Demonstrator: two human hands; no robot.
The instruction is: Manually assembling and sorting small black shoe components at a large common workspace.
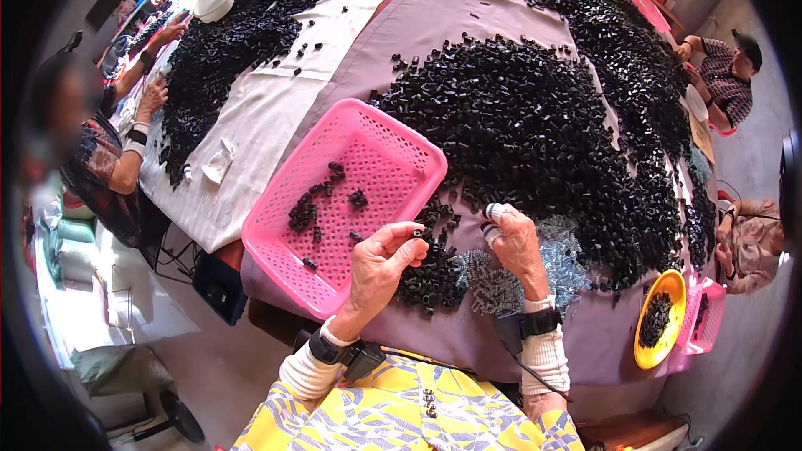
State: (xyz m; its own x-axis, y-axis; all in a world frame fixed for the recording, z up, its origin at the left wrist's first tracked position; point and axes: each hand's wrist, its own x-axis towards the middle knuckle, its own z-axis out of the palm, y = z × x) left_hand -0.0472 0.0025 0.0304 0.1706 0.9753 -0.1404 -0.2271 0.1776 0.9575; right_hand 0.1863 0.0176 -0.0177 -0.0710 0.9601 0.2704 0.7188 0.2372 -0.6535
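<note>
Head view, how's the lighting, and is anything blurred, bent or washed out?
Head view: glare washes out the lower left by pale sacks; head view: a co-worker at left has a blurred head, left hand, right hand and pink basket look fairly sharp; head view: fisheye distortion bows the table, corners black.

It is a workshop: heaps of small black parts (518,117) cover much of a large cloth-draped table (441,327) through the centre. Co-workers (728,67) line its left and right sides, and plain grey floor (200,359) shows at lower left.
</note>
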